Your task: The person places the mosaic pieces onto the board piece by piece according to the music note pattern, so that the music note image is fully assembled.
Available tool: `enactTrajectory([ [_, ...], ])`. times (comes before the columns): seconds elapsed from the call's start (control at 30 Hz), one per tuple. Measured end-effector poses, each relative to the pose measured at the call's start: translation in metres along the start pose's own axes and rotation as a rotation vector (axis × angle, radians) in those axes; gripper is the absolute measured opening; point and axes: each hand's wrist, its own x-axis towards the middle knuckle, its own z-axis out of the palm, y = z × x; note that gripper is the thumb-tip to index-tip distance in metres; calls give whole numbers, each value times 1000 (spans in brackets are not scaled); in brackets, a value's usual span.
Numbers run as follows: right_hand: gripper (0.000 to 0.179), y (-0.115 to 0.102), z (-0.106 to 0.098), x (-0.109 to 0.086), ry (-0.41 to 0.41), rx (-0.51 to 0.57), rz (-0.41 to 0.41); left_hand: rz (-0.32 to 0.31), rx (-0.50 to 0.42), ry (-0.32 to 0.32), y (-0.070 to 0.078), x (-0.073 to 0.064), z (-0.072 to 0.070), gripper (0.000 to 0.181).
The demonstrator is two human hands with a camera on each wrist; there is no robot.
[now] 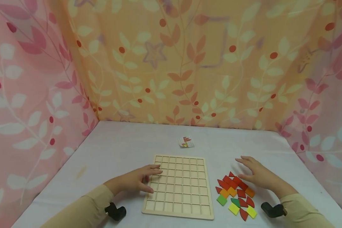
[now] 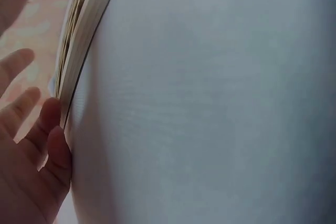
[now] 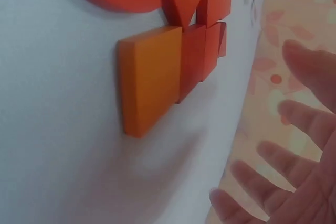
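Left hand (image 1: pixel 138 179) spread above the left side of a pale wooden board (image 1: pixel 178 188), thumb and fingers apart; cannot tell from the left wrist view whether touching the edge. Right hand (image 1: pixel 259 174) spread too, raised just beyond and to the right of a cluster of flat coloured pieces (image 1: pixel 232 184), fingertips apart from them. Lies flat on the white table (image 1: pixel 125 136), that board, reaching from under the left hand toward the pieces; shows a grid of shallow square cells, thin raised ribs, a plain border and rounded corners. Between the board and the right hand, the pieces in a loose group, some edge to edge: red squares, pointed red petals (image 1: pixel 243 214), a small red triangle (image 1: pixel 231 174), orange squares (image 1: pixel 232 191), yellow squares (image 1: pixel 233 208), a green square (image 1: pixel 221 199) and a curved darker green piece (image 1: pixel 235 202). Below the right hand, in its wrist view, a thick orange block with crisp edges and a smooth face, pressed against red ones. Beyond both hands, roughly midway, a small patterned card (image 1: pixel 186 142) on a faint grid.
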Motion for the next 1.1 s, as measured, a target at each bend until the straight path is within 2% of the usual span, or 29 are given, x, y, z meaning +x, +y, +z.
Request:
enactTrajectory([
  [0.13, 46, 2, 2, 2, -53, 44, 17, -20, 52, -38, -1, 4, 3, 76],
  [0.23, 37, 3, 5, 4, -100, 71, 53, -40, 75, -52, -1, 5, 5, 77],
  [0.5, 29, 0, 13, 10, -150, 79, 63, -41, 63, -49, -2, 3, 7, 77],
  [0.77, 25, -1, 10, 12, -185, 109, 72, -56, 67, -53, -1, 3, 6, 77],
  [1.1, 26, -4, 14, 17, -193, 92, 105, -64, 52, -55, -2, 2, 7, 77],
])
